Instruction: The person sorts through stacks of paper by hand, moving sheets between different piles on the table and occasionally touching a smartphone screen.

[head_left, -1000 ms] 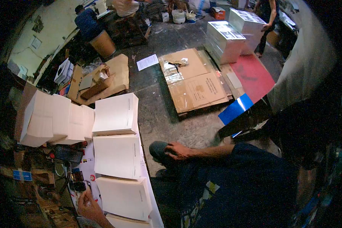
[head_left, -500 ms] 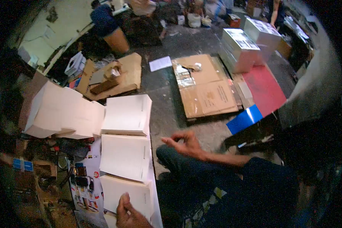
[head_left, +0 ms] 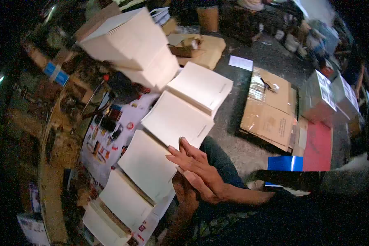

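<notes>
Several stacks of cream printed pages lie in a slanting row, among them an upper stack (head_left: pixel 203 87), a middle stack (head_left: pixel 178 117) and a lower one (head_left: pixel 147 166). My right hand (head_left: pixel 201 174) reaches in from the right, its fingers stretched out and slightly apart over the near edges of the middle and lower stacks. Nothing is visible in its grasp. Under and beside it is my left hand (head_left: pixel 185 196), close to the lower stack's edge. The right hand overlaps it and its fingers are mostly hidden.
A taller paper pile (head_left: pixel 131 41) rises at the upper left. The stacks rest on a printed sheet (head_left: pixel 106 139). Flattened cardboard (head_left: pixel 270 108) lies on the floor at right, near wrapped blocks (head_left: pixel 320 96), a red sheet (head_left: pixel 317 145) and a blue piece (head_left: pixel 285 163).
The view has turned, so the stacks now slant and more lower ones show. My hands, apart before, have come together and overlap beside the stacks.
</notes>
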{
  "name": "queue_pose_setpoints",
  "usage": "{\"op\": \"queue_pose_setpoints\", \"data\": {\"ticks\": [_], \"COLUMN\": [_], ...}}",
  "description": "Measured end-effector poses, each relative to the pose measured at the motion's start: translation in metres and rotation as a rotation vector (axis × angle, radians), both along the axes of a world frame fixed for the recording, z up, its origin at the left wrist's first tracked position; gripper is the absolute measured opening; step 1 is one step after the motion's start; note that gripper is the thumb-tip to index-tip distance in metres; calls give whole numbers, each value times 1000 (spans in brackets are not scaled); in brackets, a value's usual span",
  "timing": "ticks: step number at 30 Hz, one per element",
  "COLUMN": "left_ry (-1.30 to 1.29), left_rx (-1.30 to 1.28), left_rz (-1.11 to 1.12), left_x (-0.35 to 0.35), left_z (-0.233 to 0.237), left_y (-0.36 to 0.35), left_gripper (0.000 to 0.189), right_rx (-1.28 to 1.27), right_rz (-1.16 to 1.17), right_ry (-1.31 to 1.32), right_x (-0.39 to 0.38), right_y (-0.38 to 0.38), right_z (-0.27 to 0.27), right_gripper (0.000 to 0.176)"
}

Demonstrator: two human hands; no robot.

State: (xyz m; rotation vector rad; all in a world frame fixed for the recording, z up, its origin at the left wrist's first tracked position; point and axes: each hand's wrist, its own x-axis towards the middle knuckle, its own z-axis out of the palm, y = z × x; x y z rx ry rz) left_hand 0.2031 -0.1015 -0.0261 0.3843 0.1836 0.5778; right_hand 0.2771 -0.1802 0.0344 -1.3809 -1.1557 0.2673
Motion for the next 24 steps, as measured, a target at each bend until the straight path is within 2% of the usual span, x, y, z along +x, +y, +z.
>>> {"op": "queue_pose_setpoints", "data": {"ticks": [3, 4, 5, 7, 8, 9, 11, 13, 15, 17, 18, 19, 21, 22, 24], "left_ry": [245, 307, 371, 508, 669, 676, 607, 687, 813, 675, 680, 680, 959, 951, 1083], "left_rx": [420, 531, 621, 721, 761, 737, 1180, 1177, 1454, 1446, 1487, 1523, 1552, 1562, 1662], "left_rz": [95, 138, 192, 343, 453, 484, 416, 414, 375, 571, 754, 938, 1017, 1015, 1108], "left_x": [-3, -3, -5, -5, -4, -2, 3, 16, 32, 58, 74, 89, 115, 128, 155], "left_z": [17, 22, 28, 40, 57, 51, 32, 47, 52, 43, 43, 44, 32, 21, 2], "left_y": [-2, 0, 2, 14, 19, 26, 41, 42, 57, 100, 129, 161, 223, 249, 296], "left_gripper": [47, 45, 44, 43, 32, 32, 25, 23, 24, 27, 26, 27, 58, 58, 94], "right_rx": [-12, 41, 39, 13, -78, -161, 142, -127, 156, 187, 116, 47, 21, 12, -1], "right_rz": [82, -18, 21, -79, -198, -318, -346, -564, -547, -485, -469, -454, -468, -476, -523], "right_ry": [117, 144, 141, 637, 505, 369, 302, 263, 142, 131, 122, 115, 161, 169, 143], "right_x": [-7, -8, -10, 1, 14, 34, 100, 126, 152, 158, 159, 160, 159, 159, 158], "right_y": [-1, -2, -7, -15, -20, -26, -35, -20, -3, -5, -9, -13, -21, -27, -42], "right_z": [-7, -12, -15, -27, -30, -32, -85, -27, -21, -9, -8, -8, -19, -29, -45], "right_gripper": [39, 33, 33, 21, 16, 12, 12, 15, 19, 24, 26, 28, 25, 25, 22]}}
